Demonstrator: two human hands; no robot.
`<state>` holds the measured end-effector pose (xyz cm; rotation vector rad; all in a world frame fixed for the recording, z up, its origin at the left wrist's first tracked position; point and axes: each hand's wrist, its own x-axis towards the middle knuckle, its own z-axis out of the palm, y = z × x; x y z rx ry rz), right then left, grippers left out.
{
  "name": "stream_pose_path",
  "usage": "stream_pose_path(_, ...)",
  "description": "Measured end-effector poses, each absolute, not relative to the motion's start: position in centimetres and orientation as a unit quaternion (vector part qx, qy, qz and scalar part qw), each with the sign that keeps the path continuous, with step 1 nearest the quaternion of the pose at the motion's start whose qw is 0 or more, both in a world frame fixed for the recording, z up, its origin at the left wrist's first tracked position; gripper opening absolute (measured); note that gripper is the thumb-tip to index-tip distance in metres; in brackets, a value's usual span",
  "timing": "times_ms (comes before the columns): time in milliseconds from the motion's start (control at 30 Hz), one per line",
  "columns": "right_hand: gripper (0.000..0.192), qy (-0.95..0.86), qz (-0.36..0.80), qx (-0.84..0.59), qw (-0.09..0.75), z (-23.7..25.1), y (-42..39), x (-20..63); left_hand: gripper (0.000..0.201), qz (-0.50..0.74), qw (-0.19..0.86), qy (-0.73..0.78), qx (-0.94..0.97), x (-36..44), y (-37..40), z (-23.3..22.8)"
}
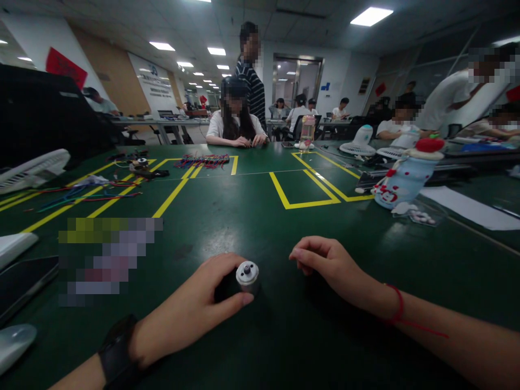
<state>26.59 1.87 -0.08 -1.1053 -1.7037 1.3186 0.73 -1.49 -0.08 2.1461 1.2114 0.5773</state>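
Small cylindrical motor with a white end cap and dark body (246,275) sits on the dark green tabletop (260,216), pretty much front and centre, with the left hand (195,309) wrapped around its dark side, thumb stretched along the front. Right hand (325,265) is just beside it, fingers loosely curled, not holding anything and resting on the tabletop. Further back there's a blue and white snowman-shaped toy with a red hat (406,173) near the yellow tape lines (303,205).
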Motion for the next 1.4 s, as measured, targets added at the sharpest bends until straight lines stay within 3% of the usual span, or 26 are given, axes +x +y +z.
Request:
stream_pose_path(300, 0.017, -0.783, 0.416, -0.374, 0.270, 1.3, 1.8, 24.3, 0.022, 0.215, 0.287, 0.448, 0.819, 1.0, -1.3, -0.2)
stream_pose_path(400, 0.021, -0.823, 0.364, -0.336, 0.278, 2.4, 1.6, 22.4, 0.024, 0.219, 0.288, 0.442, 0.821, 0.9, -1.3, -0.4)
stream_pose_path(533, 0.009, -0.850, 0.301, -0.312, 0.297, 3.6, 1.7, 21.1, 0.026, 0.224, 0.288, 0.444, 0.818, 0.7, -1.4, -0.7)
stream_pose_path(700, 0.010, -0.833, 0.300, -0.327, 0.330, 3.8, 1.8, 22.6, 0.024, 0.222, 0.285, 0.445, 0.820, 0.9, -1.4, -0.3)
stream_pose_path(933, 0.010, -0.837, 0.328, -0.374, 0.228, 0.5, 1.1, 25.0, 0.022, 0.221, 0.275, 0.447, 0.822, 1.1, -1.2, 0.0)
stream_pose_path(1100, 0.010, -0.855, 0.296, -0.367, 0.217, -0.4, 0.8, 25.2, 0.024, 0.220, 0.276, 0.449, 0.821, 0.9, -1.2, -0.3)
stream_pose_path(1233, 0.012, -0.820, 0.350, -0.378, 0.248, 0.0, 0.9, 25.4, 0.024, 0.217, 0.276, 0.453, 0.819, 0.8, -1.3, -0.3)
stream_pose_path(1400, 0.021, -0.645, 0.520, -0.430, 0.359, -0.2, 2.5, 26.2, 0.025, 0.215, 0.285, 0.455, 0.816, 0.7, -1.4, -0.1)
